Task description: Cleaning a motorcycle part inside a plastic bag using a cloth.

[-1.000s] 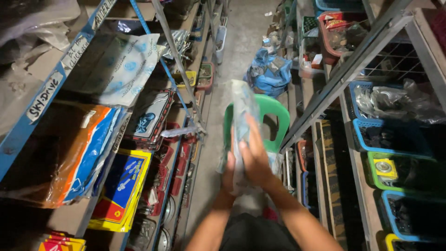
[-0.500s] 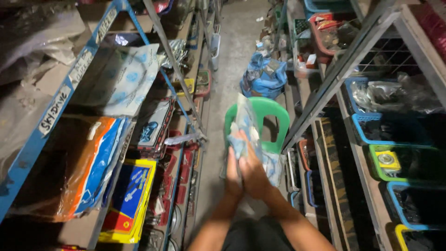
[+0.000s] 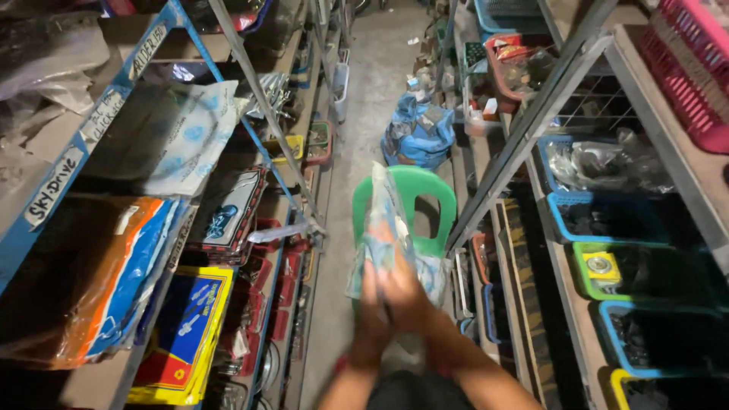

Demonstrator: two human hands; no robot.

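Both my hands are pressed together around a flat clear plastic packet (image 3: 386, 220) with blue and orange print, held upright in front of me. My left hand (image 3: 372, 307) grips its lower left side, my right hand (image 3: 408, 300) its lower right. Both hands are blurred by motion. Behind the packet stands a green plastic chair (image 3: 425, 201) in the narrow aisle.
Metal shelves line both sides. The left shelf holds bagged parts in orange and blue wrap (image 3: 114, 281) and a yellow packet (image 3: 186, 334). The right shelf holds blue (image 3: 577, 220) and green (image 3: 638, 269) bins. A blue bag (image 3: 418, 133) lies on the floor beyond the chair.
The hands and packet have dropped lower and the packet has tilted a little. The camera view has shifted slightly up the aisle.
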